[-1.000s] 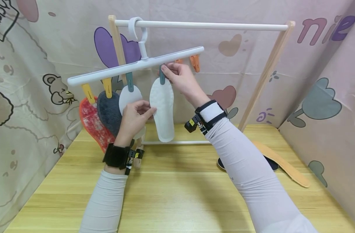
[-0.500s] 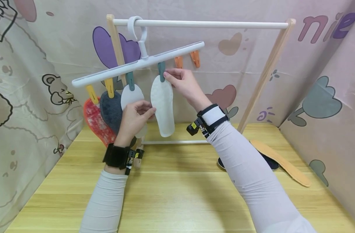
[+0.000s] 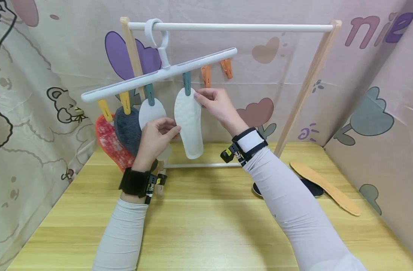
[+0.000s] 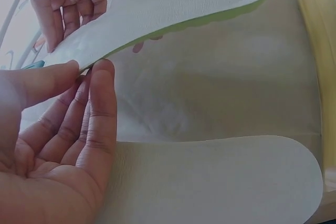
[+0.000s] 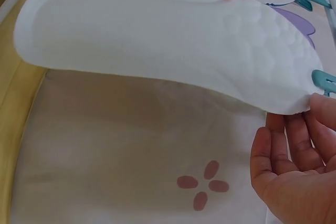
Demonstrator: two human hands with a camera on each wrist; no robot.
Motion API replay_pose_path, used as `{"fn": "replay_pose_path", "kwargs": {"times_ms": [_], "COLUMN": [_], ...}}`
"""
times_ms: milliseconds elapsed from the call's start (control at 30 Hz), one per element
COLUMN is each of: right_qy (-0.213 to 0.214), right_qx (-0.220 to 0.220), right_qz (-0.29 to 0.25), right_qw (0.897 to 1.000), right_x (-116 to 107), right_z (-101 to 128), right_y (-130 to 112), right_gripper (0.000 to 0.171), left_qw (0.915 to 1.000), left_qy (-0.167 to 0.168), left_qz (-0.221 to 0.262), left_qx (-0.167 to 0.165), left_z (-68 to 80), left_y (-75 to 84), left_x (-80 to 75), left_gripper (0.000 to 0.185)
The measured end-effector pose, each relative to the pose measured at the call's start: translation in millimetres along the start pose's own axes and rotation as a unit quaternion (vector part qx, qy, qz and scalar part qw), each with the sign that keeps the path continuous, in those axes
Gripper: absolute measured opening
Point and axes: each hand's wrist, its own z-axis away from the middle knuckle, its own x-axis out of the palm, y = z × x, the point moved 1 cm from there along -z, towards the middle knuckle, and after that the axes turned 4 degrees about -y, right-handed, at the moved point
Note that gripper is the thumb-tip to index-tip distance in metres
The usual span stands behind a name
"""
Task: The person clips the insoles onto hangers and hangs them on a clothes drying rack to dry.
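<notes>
A wooden drying rack (image 3: pixel 308 84) is standing on the worktop (image 3: pixel 206 226); a white clip hanger (image 3: pixel 159 73) is hanging from its rail; a white insole (image 3: pixel 189 124) is dangling from a teal clip (image 3: pixel 186 82) — light, thin and bendy, probably best taken by its edges. The left hand (image 3: pixel 155 139) is pinching its side edge; the right hand (image 3: pixel 216 103), its grip curled, is fingering the top edge just beside the clip.
</notes>
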Motion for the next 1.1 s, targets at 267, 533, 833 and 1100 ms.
{"fn": "replay_pose_path", "kwargs": {"times_ms": [267, 533, 833, 1100], "right_qy": [0.003, -0.002, -0.009, -0.020], "right_qx": [0.010, 0.018, 0.023, 0.014], "right_qz": [0.015, 0.029, 0.064, 0.062], "right_qw": [1.000, 0.999, 0.998, 0.998], "right_x": [-3, -7, -10, -18], "right_z": [6, 13, 20, 27], "right_y": [7, 14, 20, 23], "right_gripper": [0.035, 0.034, 0.034, 0.032], "left_qw": [1.0000, 1.0000, 0.9999, 0.9998], "left_qy": [-0.002, -0.008, -0.011, -0.022], "left_qz": [-0.003, 0.003, -0.012, -0.002], "left_qx": [0.002, -0.002, 0.000, 0.004], "left_z": [0.2, -0.1, 0.1, 1.1], "left_y": [-1.5, -2.9, -5.2, -5.6], "left_x": [0.7, 2.3, 4.1, 6.1], "left_gripper": [0.024, 0.024, 0.023, 0.020]}}
